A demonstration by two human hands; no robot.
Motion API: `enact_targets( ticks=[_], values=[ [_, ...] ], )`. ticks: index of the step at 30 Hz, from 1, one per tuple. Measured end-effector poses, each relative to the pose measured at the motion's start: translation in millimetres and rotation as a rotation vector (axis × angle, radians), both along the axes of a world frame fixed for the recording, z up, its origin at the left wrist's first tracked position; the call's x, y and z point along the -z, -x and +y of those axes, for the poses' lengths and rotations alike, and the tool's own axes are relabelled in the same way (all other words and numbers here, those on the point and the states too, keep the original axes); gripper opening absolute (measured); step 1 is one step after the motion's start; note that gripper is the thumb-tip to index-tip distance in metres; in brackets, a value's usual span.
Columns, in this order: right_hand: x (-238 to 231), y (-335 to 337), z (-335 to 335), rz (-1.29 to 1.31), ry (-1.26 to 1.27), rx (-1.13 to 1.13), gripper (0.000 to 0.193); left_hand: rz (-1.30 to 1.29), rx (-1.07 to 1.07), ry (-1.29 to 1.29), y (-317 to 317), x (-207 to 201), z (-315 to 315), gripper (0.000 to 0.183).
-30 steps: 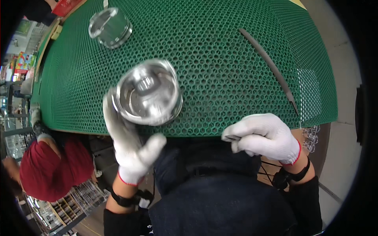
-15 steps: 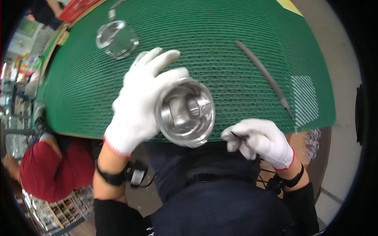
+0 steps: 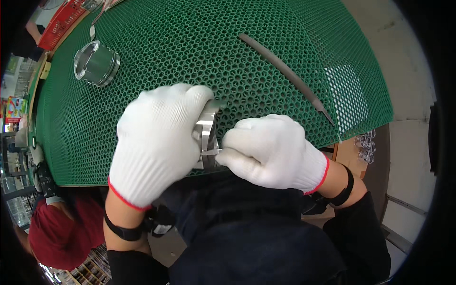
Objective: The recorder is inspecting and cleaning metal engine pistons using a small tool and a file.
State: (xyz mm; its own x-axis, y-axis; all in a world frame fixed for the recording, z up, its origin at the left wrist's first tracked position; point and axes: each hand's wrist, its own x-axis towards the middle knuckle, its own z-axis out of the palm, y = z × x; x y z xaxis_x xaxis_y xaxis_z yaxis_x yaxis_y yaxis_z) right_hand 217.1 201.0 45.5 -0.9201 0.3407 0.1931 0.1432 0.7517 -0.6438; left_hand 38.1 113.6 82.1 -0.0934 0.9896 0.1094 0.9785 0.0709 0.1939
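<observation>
The left hand (image 3: 161, 137) curls round the piston (image 3: 207, 124) (likely stiff, slick, weighty; best gripped round the outside) while the right hand (image 3: 266, 151), nearly closed, pinches a tool (image 3: 212, 152).

Green honeycomb-topped table (image 3: 180, 52) mid-view; stocked shelving (image 3: 88, 270) lower left; pale seamed surface (image 3: 408, 171) at right, wall or floor unclear.

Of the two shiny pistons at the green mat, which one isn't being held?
The far piston at the upper left, resting on the green honeycomb mat with no hand touching it; the near piston is gripped in the left hand.
</observation>
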Motion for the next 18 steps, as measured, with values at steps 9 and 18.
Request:
enact_targets(
  ticks=[9,18],
  values=[
    [5,-11,9,-0.264,-0.513,-0.171,0.025,-0.001,0.009,0.427,22,-11,42,0.026],
    [-17,4,26,-0.002,-0.365,-0.084,0.03,0.002,0.04,0.406,24,-10,47,0.028]
  ],
)
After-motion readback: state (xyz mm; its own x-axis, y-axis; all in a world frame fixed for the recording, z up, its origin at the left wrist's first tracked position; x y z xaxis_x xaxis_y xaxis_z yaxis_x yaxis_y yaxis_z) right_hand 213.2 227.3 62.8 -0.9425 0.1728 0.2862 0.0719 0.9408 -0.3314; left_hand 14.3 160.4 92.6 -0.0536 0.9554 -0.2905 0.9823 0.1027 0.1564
